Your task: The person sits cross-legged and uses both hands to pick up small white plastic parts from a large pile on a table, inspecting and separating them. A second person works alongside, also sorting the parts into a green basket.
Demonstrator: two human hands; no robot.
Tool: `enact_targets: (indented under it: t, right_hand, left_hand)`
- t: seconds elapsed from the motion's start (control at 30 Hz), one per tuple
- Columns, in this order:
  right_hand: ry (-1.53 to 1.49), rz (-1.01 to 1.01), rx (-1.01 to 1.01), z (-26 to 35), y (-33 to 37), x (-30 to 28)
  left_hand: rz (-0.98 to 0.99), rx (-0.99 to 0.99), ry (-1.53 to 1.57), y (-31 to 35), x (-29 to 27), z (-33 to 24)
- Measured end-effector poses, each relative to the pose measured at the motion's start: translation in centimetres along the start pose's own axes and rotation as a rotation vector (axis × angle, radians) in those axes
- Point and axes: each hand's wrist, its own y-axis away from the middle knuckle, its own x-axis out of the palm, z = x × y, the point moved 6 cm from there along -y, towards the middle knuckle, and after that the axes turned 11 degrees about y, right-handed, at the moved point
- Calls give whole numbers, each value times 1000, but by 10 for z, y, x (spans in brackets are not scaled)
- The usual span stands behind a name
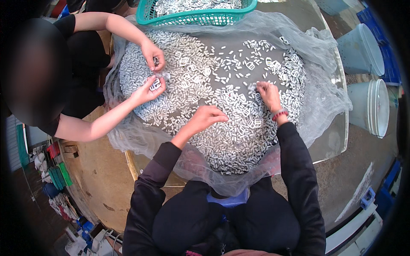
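My left hand (206,118) hovers over the pile of small silvery cylindrical pieces (226,149), its fingers pressed together and pointing right. What is in that pinch, if anything, is too small to make out. My right hand (269,96) wears a red beaded bracelet (279,114) at the wrist. Its fingers are curled down at the pile's far edge, beside a few pale pieces, and hide what they grip. Flat silvery slotted buckles (256,123) lie among the cylinders between and around my hands.
At the left, a co-worker's two hands (153,55) hold a buckle (156,84) over the pile. Translucent sheeting (318,98) rings the pieces on the table. A green basket (194,18) of metal pieces stands at the far side. Pale buckets (358,49) stand to the right.
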Motion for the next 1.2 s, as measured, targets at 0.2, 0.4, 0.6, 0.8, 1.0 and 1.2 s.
enact_targets:
  t: [0.2,0.4,0.6,0.8,1.0,1.2]
  right_hand:
    - [-979,302,581,5,81,2]
    - [-1085,344,682,18,94,-7]
    - [-1648,296,344,34,103,-52]
    - [-1451,222,522,6,113,-71]
    - [-354,292,252,4,103,-50]
    - [46,246,15,27,113,-8]
  left_hand:
    - [-87,-196,1276,34,-14,5]
    - [-35,-214,1309,15,-7,-16]
    - [86,46,-47,-80,8,-42]
    - [50,316,-1059,-109,50,-15]
    - [124,-14,-802,-84,39,3]
    - [-22,-28,-285,-33,3,-28]
